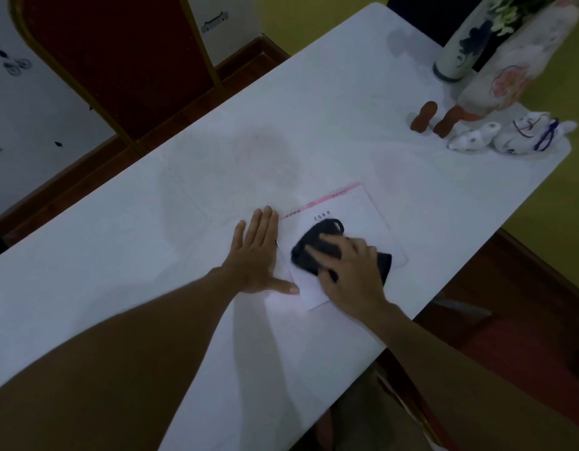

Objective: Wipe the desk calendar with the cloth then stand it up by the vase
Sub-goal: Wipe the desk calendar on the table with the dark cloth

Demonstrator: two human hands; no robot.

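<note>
The white desk calendar (363,213) lies flat on the white table (151,255), with a pink strip along its far edge and "2569" printed on it. A dark cloth (317,242) rests on the calendar, pressed down under my right hand (350,271). My left hand (259,252) lies flat with fingers spread at the calendar's left edge, the thumb touching its near corner. A white vase with blue painting (460,50) stands at the far right end of the table, next to a taller vase with pink flowers (515,70).
Two small orange-brown figures (423,116) and white ceramic figurines (515,135) sit in front of the vases. The table's near edge runs just right of my right hand. A red chair back (119,53) stands beyond the far edge.
</note>
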